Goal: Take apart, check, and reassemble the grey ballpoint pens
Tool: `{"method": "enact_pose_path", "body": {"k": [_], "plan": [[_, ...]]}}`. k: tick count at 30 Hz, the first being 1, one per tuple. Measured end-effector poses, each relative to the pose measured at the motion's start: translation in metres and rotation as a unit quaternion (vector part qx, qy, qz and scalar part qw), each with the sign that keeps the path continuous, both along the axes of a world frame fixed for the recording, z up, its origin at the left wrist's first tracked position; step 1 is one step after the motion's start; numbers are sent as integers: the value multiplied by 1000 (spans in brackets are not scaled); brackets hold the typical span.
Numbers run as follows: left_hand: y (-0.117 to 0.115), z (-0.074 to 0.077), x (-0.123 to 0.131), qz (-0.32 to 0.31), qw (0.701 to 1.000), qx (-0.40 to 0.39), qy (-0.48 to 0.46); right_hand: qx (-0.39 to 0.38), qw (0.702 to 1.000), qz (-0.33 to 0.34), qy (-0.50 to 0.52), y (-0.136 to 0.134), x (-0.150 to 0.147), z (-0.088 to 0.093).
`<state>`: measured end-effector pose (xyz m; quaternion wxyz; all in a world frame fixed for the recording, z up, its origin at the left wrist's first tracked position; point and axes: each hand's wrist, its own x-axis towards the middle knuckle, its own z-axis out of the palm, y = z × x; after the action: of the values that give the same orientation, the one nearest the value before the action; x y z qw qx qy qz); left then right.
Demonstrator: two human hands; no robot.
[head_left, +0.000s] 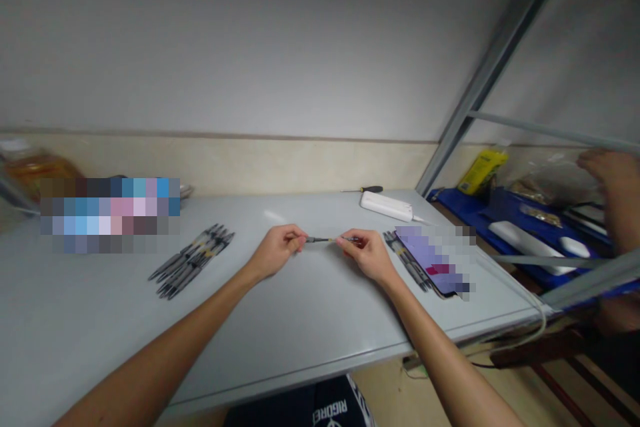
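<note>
I hold one dark pen (324, 239) level above the grey table (280, 320), between both hands. My left hand (277, 250) pinches its left end with closed fingers. My right hand (364, 253) pinches its right end the same way. A heap of several similar dark pens (193, 260) lies on the table to the left of my left hand. A few more pens (406, 259) lie just right of my right hand, beside a blurred-out flat object (437, 260).
A white power adapter (386, 205) and a small screwdriver (364, 189) lie at the table's back. A blurred patch (110, 213) covers items at the back left. To the right stand a metal frame (480, 87), a blue tray (520, 233) with goods, and another person's arm (617, 197).
</note>
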<state>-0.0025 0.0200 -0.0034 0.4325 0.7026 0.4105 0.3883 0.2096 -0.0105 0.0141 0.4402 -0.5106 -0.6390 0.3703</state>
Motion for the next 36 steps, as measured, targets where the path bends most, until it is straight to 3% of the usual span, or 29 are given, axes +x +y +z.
{"method": "enact_pose_path", "body": {"k": [8,15,24,29,36], "plan": [[-4,1,4,37,999,11,-14,2,1000,3,1,0,0,-1],[-3,-2,4,26,999,8,-28,-10,1000,23,-9,0,1,-2],[-5,-3,7,51,996,39,-57,-29,999,19,40,-2,-1,3],[-5,-5,8,33,996,37,-69,-24,995,-6,99,-2,-2,4],[-8,-5,10,-10,999,27,-15,12,994,-29,105,2,-1,-1]]}}
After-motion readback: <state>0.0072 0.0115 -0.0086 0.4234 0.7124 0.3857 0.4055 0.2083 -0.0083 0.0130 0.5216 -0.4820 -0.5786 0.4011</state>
